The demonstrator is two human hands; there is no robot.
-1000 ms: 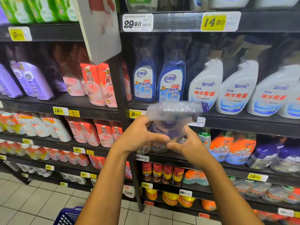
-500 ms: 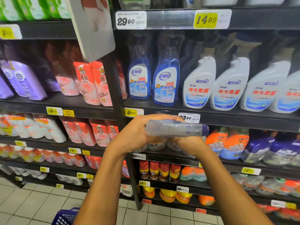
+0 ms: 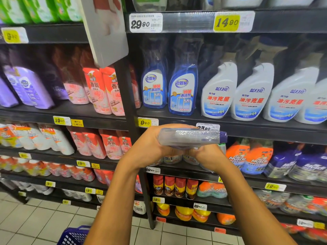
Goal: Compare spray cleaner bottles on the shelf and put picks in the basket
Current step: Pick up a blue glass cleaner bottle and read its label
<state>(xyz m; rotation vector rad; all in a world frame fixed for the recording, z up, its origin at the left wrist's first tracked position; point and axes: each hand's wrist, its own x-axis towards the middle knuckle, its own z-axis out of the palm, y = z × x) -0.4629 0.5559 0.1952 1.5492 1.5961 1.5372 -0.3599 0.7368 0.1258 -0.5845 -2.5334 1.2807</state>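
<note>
Both hands' fingers wrapped rnd spray bottle (image 3: 191, 137), l. hand (image 3: 150, 147) + r. hand (image 3: 210, 156)

Both hands out front w/ the spray bottle (image 3: 192, 137) held sideways between them, left hand (image 3: 150, 147) on its left end, right hand (image 3: 207, 156) under it to the right. Shelves (image 3: 247, 129) behind. Basket (image 3: 74, 236) on the floor (image 3: 35, 218), bottom left, below the left arm.

Pink refill pouches (image 3: 103, 91) standing on the left bay | purple pouches (image 3: 28, 87) leaning beside them | red-capped aerosol cans (image 3: 174, 186) sitting in a row lower down | yellow price tag (image 3: 227, 23) reading 14.90 | tiled floor (image 3: 35, 220) showing below
</note>
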